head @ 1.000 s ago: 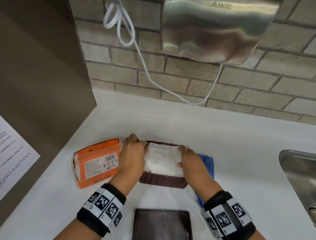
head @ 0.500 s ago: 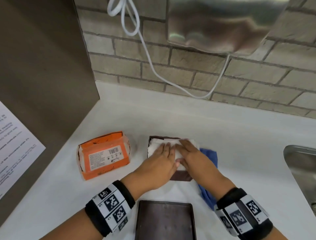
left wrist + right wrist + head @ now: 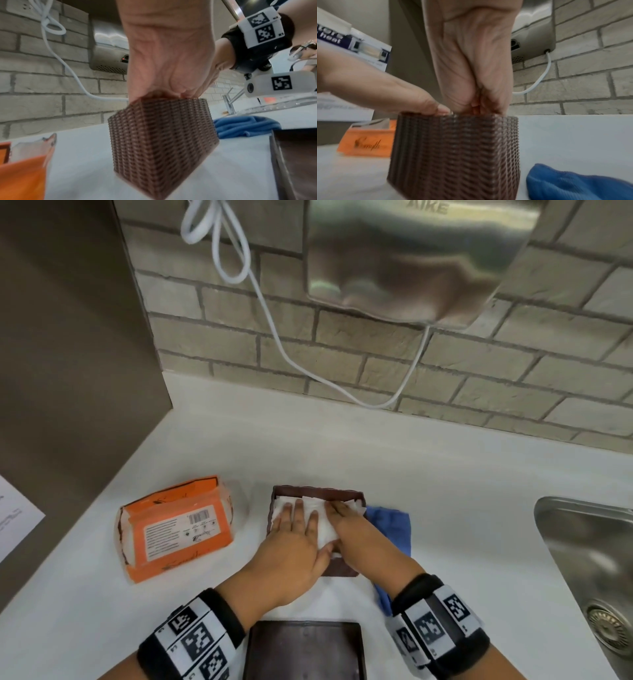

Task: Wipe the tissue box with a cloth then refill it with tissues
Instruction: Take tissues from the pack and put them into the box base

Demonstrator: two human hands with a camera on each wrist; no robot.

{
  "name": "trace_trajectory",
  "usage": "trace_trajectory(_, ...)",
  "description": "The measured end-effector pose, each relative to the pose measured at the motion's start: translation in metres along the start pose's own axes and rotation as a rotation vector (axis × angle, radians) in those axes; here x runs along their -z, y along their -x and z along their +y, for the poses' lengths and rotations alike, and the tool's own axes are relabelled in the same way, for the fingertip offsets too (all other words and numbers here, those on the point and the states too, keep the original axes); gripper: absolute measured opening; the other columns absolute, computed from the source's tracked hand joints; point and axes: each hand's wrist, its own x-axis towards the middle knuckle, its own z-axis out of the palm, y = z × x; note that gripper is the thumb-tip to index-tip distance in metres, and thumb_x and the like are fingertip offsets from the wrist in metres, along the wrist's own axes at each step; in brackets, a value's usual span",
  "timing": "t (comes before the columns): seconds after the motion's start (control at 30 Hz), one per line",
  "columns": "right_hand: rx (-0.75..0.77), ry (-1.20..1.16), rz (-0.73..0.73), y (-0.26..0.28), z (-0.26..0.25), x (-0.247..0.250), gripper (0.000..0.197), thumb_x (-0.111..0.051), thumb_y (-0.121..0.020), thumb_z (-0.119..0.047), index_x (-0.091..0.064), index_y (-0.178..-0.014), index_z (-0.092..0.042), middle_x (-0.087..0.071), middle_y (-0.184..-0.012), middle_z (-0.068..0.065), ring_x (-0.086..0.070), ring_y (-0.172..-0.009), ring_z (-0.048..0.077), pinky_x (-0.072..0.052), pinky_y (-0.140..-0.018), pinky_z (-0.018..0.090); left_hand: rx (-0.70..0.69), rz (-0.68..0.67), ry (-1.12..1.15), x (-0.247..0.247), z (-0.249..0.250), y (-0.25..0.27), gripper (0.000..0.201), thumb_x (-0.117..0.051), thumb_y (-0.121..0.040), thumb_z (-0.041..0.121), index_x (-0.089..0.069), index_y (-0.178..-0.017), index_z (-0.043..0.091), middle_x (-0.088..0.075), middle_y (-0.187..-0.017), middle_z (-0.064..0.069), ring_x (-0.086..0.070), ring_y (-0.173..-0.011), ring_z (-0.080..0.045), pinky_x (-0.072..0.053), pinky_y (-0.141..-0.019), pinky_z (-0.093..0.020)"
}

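Observation:
The brown woven tissue box [image 3: 339, 569] [image 3: 159, 143] [image 3: 455, 152] stands on the white counter [image 3: 445, 491] with its top off. White tissues [image 3: 320, 520] fill it. My left hand [image 3: 294, 525] lies flat on the tissues with straight fingers, pressing down. Beside it, my right hand [image 3: 346, 518] also presses flat on the stack's right part. The box's brown lid [image 3: 305, 650] [image 3: 296, 162] lies in front of the box near the counter's edge. A blue cloth [image 3: 394, 529] [image 3: 245, 127] [image 3: 573, 185] lies crumpled right of the box.
An orange tissue pack [image 3: 178, 529] [image 3: 366, 143], torn open, lies left of the box. A steel sink [image 3: 589, 577] is at the right. A metal hand dryer [image 3: 411, 258] with a white cord [image 3: 274, 337] hangs on the brick wall behind.
Both hands moved from the box's sides onto the tissues and spread flat, pressing the stack down into the box. Everything else stays where it was.

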Motion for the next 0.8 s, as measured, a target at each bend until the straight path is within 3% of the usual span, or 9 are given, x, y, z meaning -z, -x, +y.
trace_trajectory(0.07, -0.082, -0.055, 0.088, 0.002, 0.011, 0.000, 0.042, -0.043, -0.096, -0.026, -0.040, -0.137, -0.017, -0.049, -0.136, 0.000, -0.045, -0.126, 0.012, -0.032, -0.107, 0.020, -0.028, 0.028, -0.036, 0.004, -0.003, 0.002, 0.067, -0.009, -0.098, 0.050, -0.001, -0.151, 0.009, 0.006, -0.158, -0.016, 0.005, -0.147, -0.030, 0.001, -0.121, -0.040)
trace_trajectory(0.13, -0.132, -0.011, 0.199, 0.012, 0.015, 0.007, 0.043, -0.041, -0.094, -0.035, -0.042, -0.136, -0.023, -0.052, -0.133, -0.005, -0.049, -0.126, 0.017, -0.040, -0.103, 0.029, -0.081, 0.129, -0.098, 0.006, -0.009, 0.005, 0.078, 0.006, -0.090, 0.053, -0.017, -0.149, 0.009, -0.014, -0.157, -0.016, -0.010, -0.146, -0.031, -0.003, -0.120, -0.047)
trace_trajectory(0.23, -0.129, 0.048, 0.219, 0.034, 0.010, 0.022, 0.047, -0.041, -0.100, -0.021, -0.033, -0.145, -0.012, -0.035, -0.151, 0.002, -0.021, -0.145, 0.023, -0.027, -0.112, 0.028, -0.079, 0.151, -0.168, 0.006, -0.019, 0.010, 0.076, 0.000, -0.095, 0.048, -0.059, -0.127, 0.012, -0.061, -0.128, -0.015, -0.053, -0.124, -0.031, -0.020, -0.109, -0.056)
trace_trajectory(0.3, -0.147, 0.062, 0.254, 0.042, 0.010, 0.025, 0.047, -0.040, -0.100, -0.022, -0.032, -0.145, -0.013, -0.037, -0.151, 0.003, -0.023, -0.144, 0.023, -0.023, -0.113, 0.025, -0.096, 0.138, -0.178, 0.005, -0.022, 0.013, 0.079, 0.004, -0.095, 0.049, -0.054, -0.132, 0.010, -0.056, -0.133, -0.017, -0.047, -0.131, -0.031, -0.014, -0.112, -0.062)
trace_trajectory(0.37, -0.171, 0.022, 0.270, 0.045, 0.011, 0.022, 0.044, -0.044, -0.098, -0.019, -0.040, -0.140, -0.012, -0.049, -0.140, 0.006, -0.040, -0.132, 0.023, -0.030, -0.107, 0.024, -0.099, 0.176, -0.184, -0.006, -0.031, 0.011, 0.089, 0.017, -0.088, 0.053, -0.037, -0.142, 0.008, -0.039, -0.147, -0.017, -0.028, -0.142, -0.031, -0.004, -0.115, -0.061)
trace_trajectory(0.43, -0.185, 0.029, 0.278, 0.044, 0.009, 0.017, 0.038, -0.055, -0.090, -0.013, -0.055, -0.128, -0.009, -0.061, -0.122, 0.009, -0.055, -0.113, 0.026, -0.042, -0.096, 0.028, -0.083, 0.162, -0.166, -0.006, -0.033, 0.015, 0.090, 0.013, -0.092, 0.053, -0.051, -0.133, 0.005, -0.053, -0.137, -0.018, -0.042, -0.134, -0.030, -0.010, -0.112, -0.057)
trace_trajectory(0.5, -0.217, 0.077, 0.354, 0.040, 0.010, 0.009, 0.030, -0.071, -0.073, -0.004, -0.069, -0.103, -0.009, -0.067, -0.099, 0.009, -0.063, -0.091, 0.028, -0.053, -0.081, 0.033, -0.081, 0.147, -0.145, -0.012, -0.036, 0.017, 0.084, 0.001, -0.097, 0.051, -0.063, -0.119, 0.003, -0.063, -0.124, -0.018, -0.055, -0.123, -0.030, -0.020, -0.103, -0.056)
trace_trajectory(0.6, -0.294, 0.181, 0.364, 0.030, 0.011, 0.000, 0.030, -0.076, -0.055, 0.004, -0.067, -0.075, -0.017, -0.062, -0.086, 0.000, -0.056, -0.080, 0.022, -0.050, -0.069, 0.032, -0.105, 0.211, -0.126, -0.020, -0.039, 0.017, 0.081, -0.002, -0.098, 0.050, -0.061, -0.121, 0.001, -0.060, -0.127, -0.019, -0.051, -0.127, -0.031, -0.022, -0.102, -0.058)
trace_trajectory(0.8, -0.294, 0.272, 0.446, 0.024, 0.003, 0.008, 0.035, -0.069, -0.046, 0.010, -0.067, -0.065, -0.018, -0.061, -0.063, -0.004, -0.057, -0.079, 0.027, -0.043, -0.061, 0.031, -0.127, 0.269, -0.147, -0.025, -0.043, 0.019, 0.076, -0.003, -0.099, 0.048, -0.054, -0.128, 0.001, -0.054, -0.135, -0.018, -0.040, -0.134, -0.032, -0.020, -0.105, -0.053)
